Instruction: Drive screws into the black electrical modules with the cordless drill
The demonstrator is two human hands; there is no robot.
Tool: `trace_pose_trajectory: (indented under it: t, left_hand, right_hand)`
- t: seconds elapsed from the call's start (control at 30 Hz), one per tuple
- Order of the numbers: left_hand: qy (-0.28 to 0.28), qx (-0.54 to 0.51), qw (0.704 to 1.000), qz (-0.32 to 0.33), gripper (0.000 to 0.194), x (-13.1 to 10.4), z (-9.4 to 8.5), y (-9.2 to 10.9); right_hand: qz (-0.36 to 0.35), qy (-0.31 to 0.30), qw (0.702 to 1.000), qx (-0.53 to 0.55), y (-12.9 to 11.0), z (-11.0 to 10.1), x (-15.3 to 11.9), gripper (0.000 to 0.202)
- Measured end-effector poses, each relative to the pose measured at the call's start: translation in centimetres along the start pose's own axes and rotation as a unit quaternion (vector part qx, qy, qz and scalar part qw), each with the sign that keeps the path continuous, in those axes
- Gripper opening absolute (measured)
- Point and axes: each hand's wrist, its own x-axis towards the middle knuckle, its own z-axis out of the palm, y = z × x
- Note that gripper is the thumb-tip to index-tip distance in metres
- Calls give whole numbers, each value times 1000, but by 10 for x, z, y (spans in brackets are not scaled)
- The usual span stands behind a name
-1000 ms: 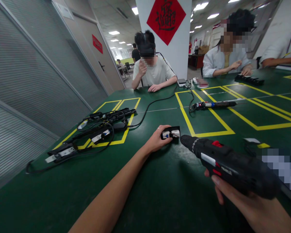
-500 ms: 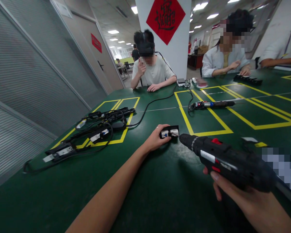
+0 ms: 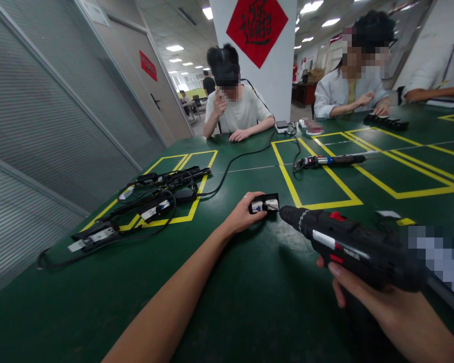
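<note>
Right fingers (image 3: 339, 293) around tapered drill (image 3: 357, 249)

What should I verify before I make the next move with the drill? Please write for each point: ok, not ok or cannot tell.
1. Small black part held: ok, the left hand grips its left end.
2. Power drill held: ok, the right hand is wrapped around it below the body.
3. Nose directed at the part: ok, it points toward the part's right end; whether they touch, cannot tell.
4. Left thumb apart from the nose: ok, a gap shows between them.
5. Finger off the trigger: cannot tell, the trigger is hidden.
6. Black cable apart from the drill: ok, it lies farther back on the table.
</note>
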Motion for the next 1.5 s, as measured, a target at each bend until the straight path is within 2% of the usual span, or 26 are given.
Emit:
trace_pose_trajectory:
  t: [0.4,0.53,0.63,0.8,0.97,1.27,1.37,1.5]
  left_hand:
    - [4,-1,1000,-5,54,0,0,1]
    - [4,-2,1000,-4,54,-1,1,1]
    - [2,-2,1000,-5,54,-1,0,1]
    - [4,2,1000,7,53,-1,0,0]
    - [3,2,1000,2,53,-1,1,-1]
    - [5,12,1000,5,54,-1,1,0]
    - [4,12,1000,4,54,-1,0,1]
    - [6,6,1000,0,54,-1,0,1]
  right_hand:
    - [4,-3,1000,14,5,-2,0,47]
    - [47,-37,998,31,6,-1,-2,49]
    - [67,-13,996,51,0,2,-4,50]
    - [71,10,996,50,-8,3,-6,51]
    - [56,-14,998,34,-1,1,-2,51]
    - [70,16,996,55,-3,3,-4,50]
    - [69,-10,996,47,0,2,-3,50]
    - [45,-3,999,28,7,2,0,48]
